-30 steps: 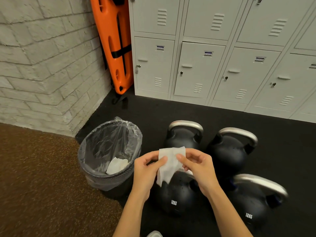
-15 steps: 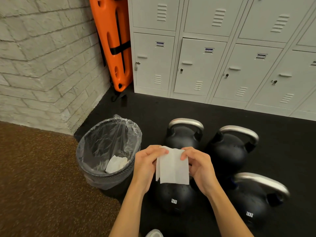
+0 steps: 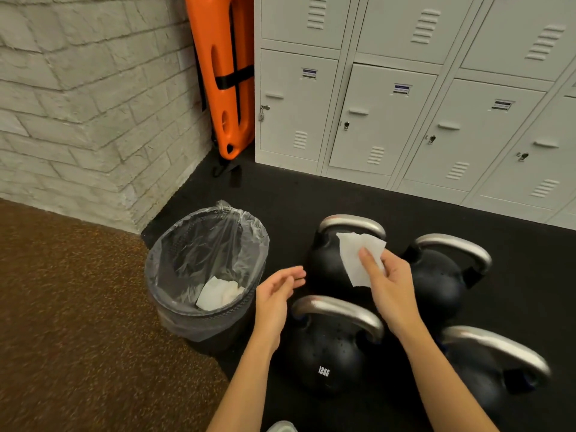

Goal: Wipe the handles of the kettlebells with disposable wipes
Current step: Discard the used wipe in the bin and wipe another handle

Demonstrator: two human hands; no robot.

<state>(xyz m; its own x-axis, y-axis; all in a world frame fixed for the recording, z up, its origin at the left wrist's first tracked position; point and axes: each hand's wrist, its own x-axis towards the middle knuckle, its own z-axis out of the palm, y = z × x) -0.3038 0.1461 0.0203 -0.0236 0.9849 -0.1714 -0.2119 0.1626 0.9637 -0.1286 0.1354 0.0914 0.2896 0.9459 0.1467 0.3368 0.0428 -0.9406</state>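
Pinching wipe (image 3: 358, 260) in R hand (image 3: 386, 275), L hand (image 3: 274, 294) free

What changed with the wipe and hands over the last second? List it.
The left hand let go of the white disposable wipe and dropped back, open. The right hand alone pinches it now, carrying it toward the far-left black kettlebell's steel handle. The lined bin and kettlebells stayed put.

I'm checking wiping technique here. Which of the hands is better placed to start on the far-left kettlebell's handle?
Probably the right hand: it pinches the wipe just in front of that handle. The left hand is open and holds nothing, nearer the bin.
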